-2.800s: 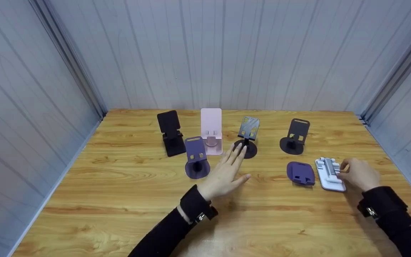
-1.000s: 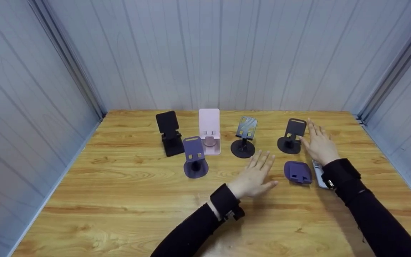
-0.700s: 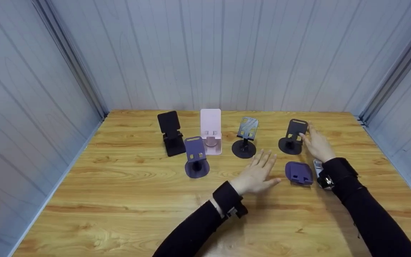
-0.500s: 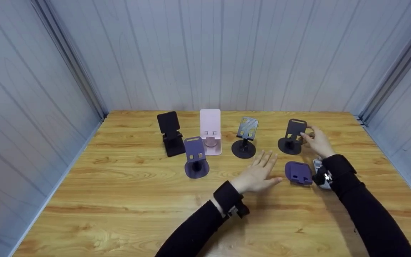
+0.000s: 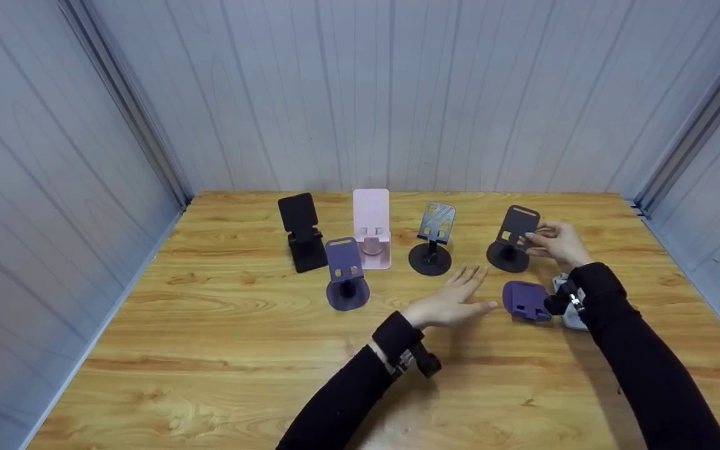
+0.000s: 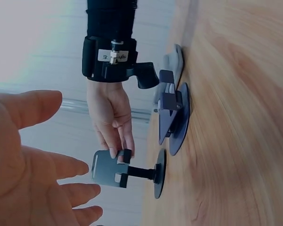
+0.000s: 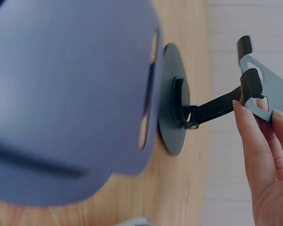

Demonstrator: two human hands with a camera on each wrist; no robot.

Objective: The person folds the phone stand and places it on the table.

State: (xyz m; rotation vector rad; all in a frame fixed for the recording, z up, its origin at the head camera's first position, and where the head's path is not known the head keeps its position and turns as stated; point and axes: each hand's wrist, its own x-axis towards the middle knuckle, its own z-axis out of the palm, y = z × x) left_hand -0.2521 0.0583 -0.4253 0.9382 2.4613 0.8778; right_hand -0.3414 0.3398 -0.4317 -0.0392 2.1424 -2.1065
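My right hand (image 5: 559, 244) pinches the right edge of a dark grey phone stand (image 5: 519, 225) between thumb and fingers. In the right wrist view the fingertips and thumb grip the plate's edge beside a hook of the stand (image 7: 251, 89), whose round base rests on the table. My left hand (image 5: 450, 303) holds nothing and hovers palm down, fingers spread, between the grey-blue phone stand (image 5: 437, 222) and the folded purple phone stand (image 5: 525, 300). The right wrist partly hides a folded white phone stand (image 5: 574, 320).
On the left of the wooden table (image 5: 222, 375) are a black phone stand (image 5: 299, 215), a pink one (image 5: 371, 209) and an upright purple one (image 5: 344, 257). Pale panel walls (image 5: 360, 94) enclose the back and both sides.
My right hand has left the white stand and moved up and left to the dark grey stand, taking hold of its plate, which is now slightly turned. My left hand has shifted right.
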